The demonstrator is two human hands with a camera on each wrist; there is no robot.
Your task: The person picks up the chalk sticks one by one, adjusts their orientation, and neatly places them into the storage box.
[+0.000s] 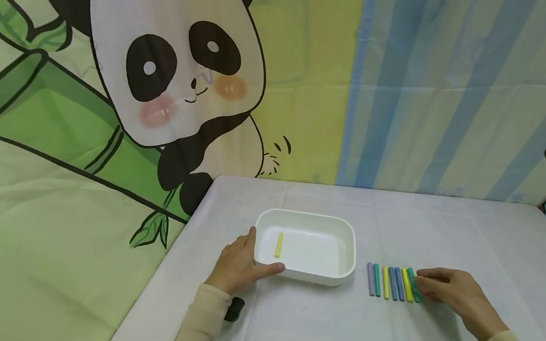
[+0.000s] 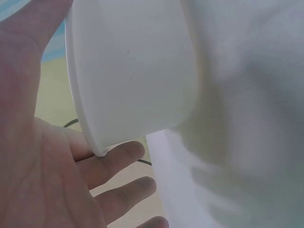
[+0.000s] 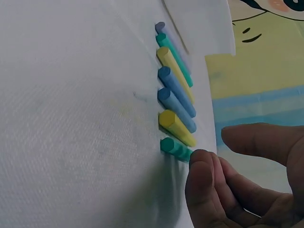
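The grip of the right hand (image 1: 459,298) is parted, a gap showing between its bent digits in the right wrist view, with one fingertip overlapping the far end of the green stick (image 3: 172,146) at the right end of a row; whether it touches that stick cannot be told. The row lies on the white-covered counter (image 1: 318,326), to the right of the white tray (image 1: 314,277) and apart from it. Counting from the left, it runs purple stick (image 1: 370,279), second green stick (image 1: 377,280), yellow stick (image 1: 386,283), two blue sticks (image 1: 392,283), another yellow stick (image 1: 407,285), and then the green one by the fingers. All seven lie roughly side by side, their long sides nearly parallel. The left hand (image 1: 237,265) rests at the tray's near left corner, its grip spread, with the thumb over the near rim and the fingers along the left outer side. Inside the tray, toward its left end, lies a single yellow piece (image 1: 279,244). Pale sleeves (image 1: 204,316) cover both forearms. Behind the counter hangs a printed cloth with a panda (image 1: 174,75) on green bamboo (image 1: 58,114), beside blue stripes (image 1: 389,94).
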